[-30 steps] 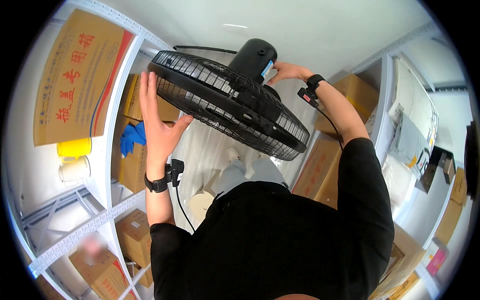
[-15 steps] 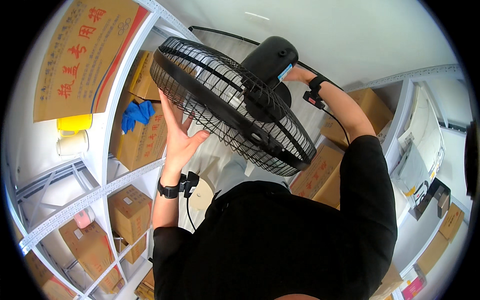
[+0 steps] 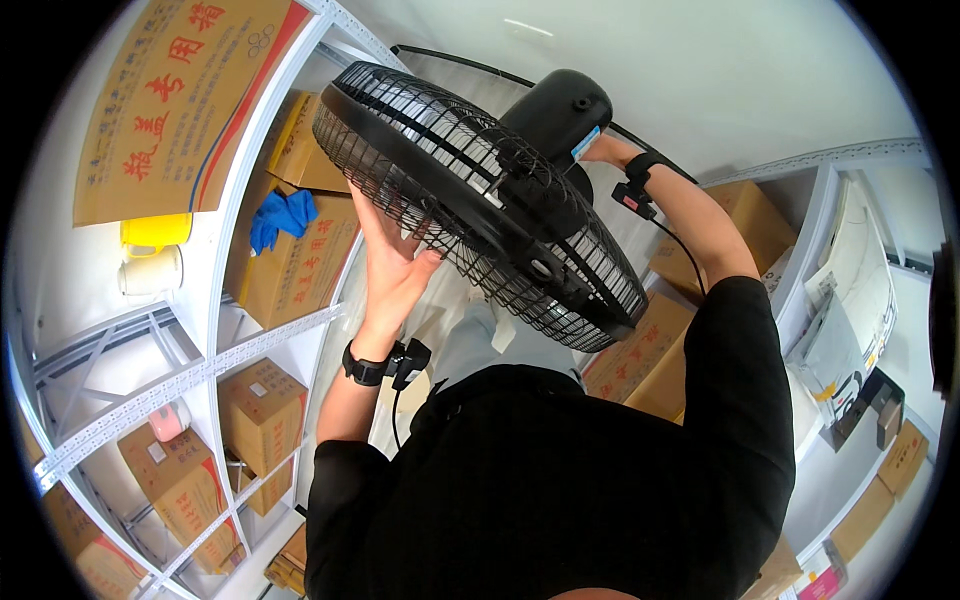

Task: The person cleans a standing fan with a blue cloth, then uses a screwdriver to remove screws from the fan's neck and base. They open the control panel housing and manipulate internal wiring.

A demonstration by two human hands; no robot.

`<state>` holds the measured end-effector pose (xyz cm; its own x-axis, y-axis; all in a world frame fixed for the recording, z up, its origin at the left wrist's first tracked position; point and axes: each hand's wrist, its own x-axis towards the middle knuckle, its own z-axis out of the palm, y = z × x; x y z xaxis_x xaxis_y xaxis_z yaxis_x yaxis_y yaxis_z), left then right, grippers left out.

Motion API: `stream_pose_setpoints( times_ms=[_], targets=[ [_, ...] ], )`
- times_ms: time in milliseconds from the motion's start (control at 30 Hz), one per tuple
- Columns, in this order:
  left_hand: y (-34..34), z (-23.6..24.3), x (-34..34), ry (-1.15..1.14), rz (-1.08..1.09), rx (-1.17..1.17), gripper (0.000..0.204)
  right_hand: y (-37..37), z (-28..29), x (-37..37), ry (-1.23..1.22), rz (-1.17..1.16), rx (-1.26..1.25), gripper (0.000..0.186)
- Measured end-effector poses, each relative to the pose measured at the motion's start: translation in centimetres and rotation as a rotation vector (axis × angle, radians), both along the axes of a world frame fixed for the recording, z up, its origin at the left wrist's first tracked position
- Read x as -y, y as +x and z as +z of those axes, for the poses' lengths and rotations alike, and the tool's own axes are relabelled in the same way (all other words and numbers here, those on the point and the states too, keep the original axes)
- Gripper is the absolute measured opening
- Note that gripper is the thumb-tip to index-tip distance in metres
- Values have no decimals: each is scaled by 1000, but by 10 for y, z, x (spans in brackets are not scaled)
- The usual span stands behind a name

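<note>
A black fan [image 3: 480,205] with a round wire guard fills the upper middle, its face tilted down to the left. My left hand [image 3: 388,262] grips the guard's lower left edge. Its fingers reach up along the wires and its thumb lies against the near rim. Behind the fan's black motor housing [image 3: 556,112], by a blue label, is my right hand [image 3: 606,150]; the housing hides its fingers. Both wrists wear black straps with small devices and cables. The fan's stand is hidden from view.
White metal shelving [image 3: 210,290] on the left holds cardboard boxes [image 3: 262,415], a blue cloth [image 3: 282,218], a yellow cup [image 3: 155,232] and a white cup [image 3: 152,272]. More boxes [image 3: 640,340] stand right of my legs. Another shelf [image 3: 815,220] rises at the right, by a white wall [image 3: 730,80].
The fan has shifted slightly to the right in view, along with my hands. My left thumb has come closer to the guard. The right hand stays behind the motor housing.
</note>
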<state>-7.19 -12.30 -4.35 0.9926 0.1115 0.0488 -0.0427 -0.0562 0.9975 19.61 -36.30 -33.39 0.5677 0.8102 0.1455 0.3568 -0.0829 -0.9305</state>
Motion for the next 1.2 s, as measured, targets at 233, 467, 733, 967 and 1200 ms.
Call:
stream_pose_setpoints(
  times_ms=[233, 467, 733, 967, 1200],
  targets=[
    [-19, -8, -12, -39, 45, -27, 106, -34, 11, -1, 12, -83, 45, 66],
    [1, 9, -47, -40, -114, -54, 105, -74, 11, -10, 274, -274, -14, 63],
    [96, 25, -71, 25, -536, 48, 116, -123, 20, 3, 122, -716, 107, 59],
    [179, 42, -96, 183, -852, 63, 118, -183, 22, -22, 18, -987, -249, 58],
    [257, 31, -144, 93, -1047, 147, 113, -177, 31, -81, 45, -1202, -418, 57]
  ],
)
